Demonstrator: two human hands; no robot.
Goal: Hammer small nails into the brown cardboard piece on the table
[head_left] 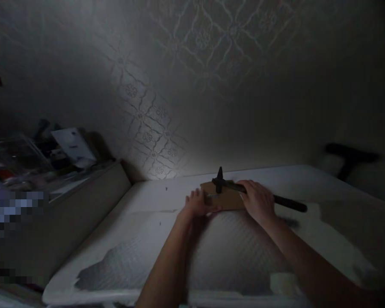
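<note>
My right hand (258, 201) is wrapped round the dark handle of a hammer (218, 182). Its head is over a flat brown board (229, 200), and the handle sticks out to the right past my fist. At the board's left end, my left hand (197, 203) grips it, with the thumb stretched along the front edge and the other fingers bent at the side. Close to that thumb, a small pale ridged strip (212, 195) lies on the board; it is too small and dim to name.
Beneath the board is a white table (150, 196) with grey worn patches. A patterned wall (167, 107) rises behind it. On the left stands a cabinet (90, 205) topped with boxes and clutter. A dark T-shaped object (348, 158) is at the right, and a pale block (284, 283) near the front edge.
</note>
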